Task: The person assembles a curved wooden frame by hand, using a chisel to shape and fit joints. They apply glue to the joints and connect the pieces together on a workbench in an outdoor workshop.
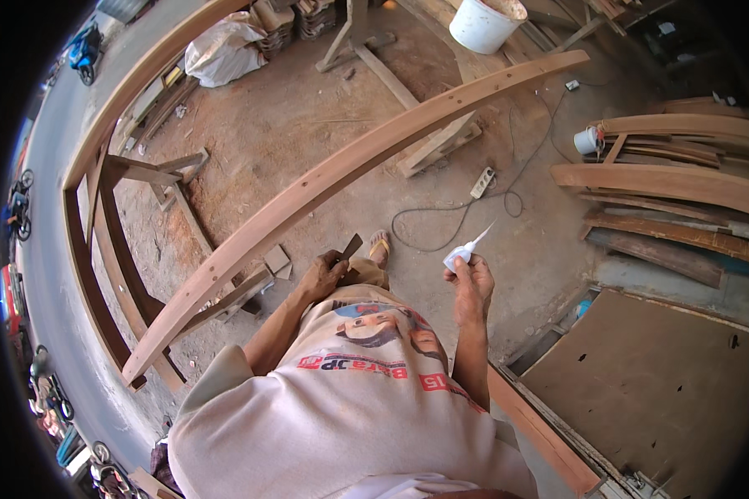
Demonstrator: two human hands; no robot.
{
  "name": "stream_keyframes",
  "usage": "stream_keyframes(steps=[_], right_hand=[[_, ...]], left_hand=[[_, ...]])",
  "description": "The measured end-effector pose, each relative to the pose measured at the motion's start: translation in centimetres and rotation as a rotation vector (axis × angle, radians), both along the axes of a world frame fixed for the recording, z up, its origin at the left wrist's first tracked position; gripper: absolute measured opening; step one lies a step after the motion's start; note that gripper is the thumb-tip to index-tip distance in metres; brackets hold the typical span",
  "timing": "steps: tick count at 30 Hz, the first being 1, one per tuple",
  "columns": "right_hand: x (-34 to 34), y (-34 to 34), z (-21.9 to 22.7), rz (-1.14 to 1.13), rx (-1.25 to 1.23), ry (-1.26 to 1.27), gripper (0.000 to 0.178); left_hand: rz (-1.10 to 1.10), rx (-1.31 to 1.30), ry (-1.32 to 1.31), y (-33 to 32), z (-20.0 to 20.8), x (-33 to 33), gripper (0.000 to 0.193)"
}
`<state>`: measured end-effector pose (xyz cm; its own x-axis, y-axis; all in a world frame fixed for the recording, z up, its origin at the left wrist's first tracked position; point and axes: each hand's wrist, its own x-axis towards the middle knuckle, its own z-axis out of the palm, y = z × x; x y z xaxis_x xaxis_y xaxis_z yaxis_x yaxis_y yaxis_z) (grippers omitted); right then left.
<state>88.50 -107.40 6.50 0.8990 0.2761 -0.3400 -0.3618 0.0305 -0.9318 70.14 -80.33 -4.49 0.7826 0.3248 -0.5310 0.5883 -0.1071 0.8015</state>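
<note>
My right hand (472, 289) is closed round a small white squeeze bottle (458, 254) with a long, thin pointed nozzle, tilted up and to the right. In my left hand (323, 276), in front of my body, is a small dark flat piece (353, 246); whether it is a blade or a sliver of wood I cannot tell. Both hands are apart from the wooden frame. Its nearest long beam (295, 197) slants from lower left to upper right just beyond my left hand, with several dark round spots along its top.
A power strip (482, 183) and its looped cable (424, 248) lie on the floor ahead. Curved boards (666, 176) are stacked at right, above a brown panel (649, 387). A white bucket (487, 27) stands at the back. A road (58, 224) runs along the left.
</note>
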Motion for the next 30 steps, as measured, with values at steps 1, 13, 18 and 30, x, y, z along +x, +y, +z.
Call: stream_keyframes(steps=[1,13,18,30], right_hand=[[1.6,-0.3,0.4,-0.011,-0.010,-0.001,0.023],[17.9,-4.3,1.2,-0.267,-0.081,-0.038,0.023],[25.6,-6.0,-0.8,-0.200,-0.009,-0.027,0.022],[50.6,-13.9,-2.3,0.045,-0.096,-0.261,0.023]], left_hand=[[-0.017,-0.016,0.010,0.1,0.4,2.2,0.043],[-0.423,-0.121,-0.257,-4.8,6.4,34.1,0.026],[-0.285,-0.212,-0.207,-8.2,7.3,40.6,0.025],[0.169,0.083,-0.371,-12.7,12.7,52.8,0.020]])
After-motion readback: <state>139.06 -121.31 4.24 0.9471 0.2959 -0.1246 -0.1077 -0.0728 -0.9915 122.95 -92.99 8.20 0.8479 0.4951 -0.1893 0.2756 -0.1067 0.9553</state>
